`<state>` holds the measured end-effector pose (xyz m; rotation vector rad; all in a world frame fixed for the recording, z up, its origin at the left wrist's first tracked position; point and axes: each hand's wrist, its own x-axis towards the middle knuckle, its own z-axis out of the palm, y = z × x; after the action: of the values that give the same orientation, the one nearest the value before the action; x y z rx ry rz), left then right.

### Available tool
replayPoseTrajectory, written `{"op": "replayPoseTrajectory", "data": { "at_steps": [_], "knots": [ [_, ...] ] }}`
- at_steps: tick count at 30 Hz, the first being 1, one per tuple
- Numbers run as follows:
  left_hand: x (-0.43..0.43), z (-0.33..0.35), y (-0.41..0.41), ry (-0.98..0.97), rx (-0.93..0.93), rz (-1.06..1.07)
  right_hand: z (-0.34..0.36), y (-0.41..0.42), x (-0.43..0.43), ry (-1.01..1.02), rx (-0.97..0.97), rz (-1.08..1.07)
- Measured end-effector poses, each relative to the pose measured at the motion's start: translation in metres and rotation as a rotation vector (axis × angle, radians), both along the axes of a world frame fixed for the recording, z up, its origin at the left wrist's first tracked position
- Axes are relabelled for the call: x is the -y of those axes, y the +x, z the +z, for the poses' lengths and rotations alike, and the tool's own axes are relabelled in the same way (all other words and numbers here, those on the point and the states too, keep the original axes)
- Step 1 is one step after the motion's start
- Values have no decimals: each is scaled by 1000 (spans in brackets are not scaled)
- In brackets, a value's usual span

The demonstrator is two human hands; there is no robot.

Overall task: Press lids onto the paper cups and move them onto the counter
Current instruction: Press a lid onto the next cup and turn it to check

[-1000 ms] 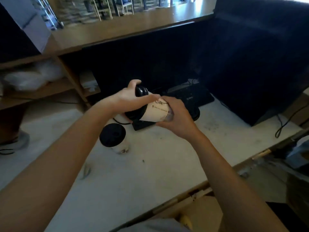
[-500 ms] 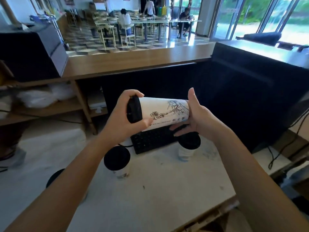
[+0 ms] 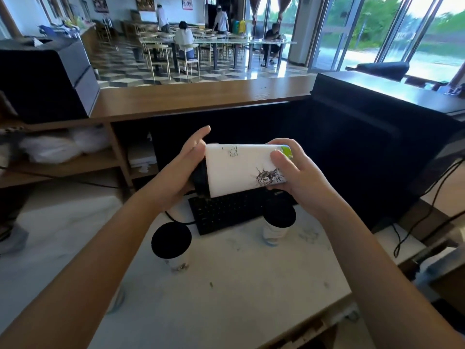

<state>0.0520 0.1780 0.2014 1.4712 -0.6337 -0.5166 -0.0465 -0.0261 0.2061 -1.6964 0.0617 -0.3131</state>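
Note:
I hold a white paper cup with dark drawings sideways in front of me, above the keyboard. Its black lid points left, and the palm of my left hand presses flat against it, fingers stretched out. My right hand grips the cup's bottom end. Two more cups with black lids stand on the white worktop below: one at the left and another under my right wrist. The brown wooden counter runs across behind, higher than the worktop.
A black keyboard lies on the white worktop under the held cup. A black box stands on the counter's left end, a dark monitor at the right with cables. Shelves with white bags fill the left. People sit at tables in the room beyond.
The view has tilted up, showing more of the counter and room. The cup has turned in my hands; my left fingers have opened off the lid rim and the palm now presses it.

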Motion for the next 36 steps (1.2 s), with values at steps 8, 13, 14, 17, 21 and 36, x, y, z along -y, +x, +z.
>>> {"op": "replayPoseTrajectory", "data": {
  "at_steps": [8, 13, 14, 17, 21, 36],
  "knots": [
    [15, -2, 1, -100, -223, 9, 1, -8, 14, -189, 82, 130],
    [15, -4, -9, 31, 352, 105, 0, 0, 23, 198, -130, 69],
    [15, -4, -10, 52, 481, 106, 2, 2, 22, 231, -198, 46],
    [15, -4, -9, 20, 728, 93, 4, 4, 20, 226, -359, 101],
    [16, -7, -2, 6, 954, 67, 7, 4, 20, 178, -346, 160],
    [11, 2, 24, -28, -323, -205, -6, 11, 19, 72, 29, 90]
  ]
}}
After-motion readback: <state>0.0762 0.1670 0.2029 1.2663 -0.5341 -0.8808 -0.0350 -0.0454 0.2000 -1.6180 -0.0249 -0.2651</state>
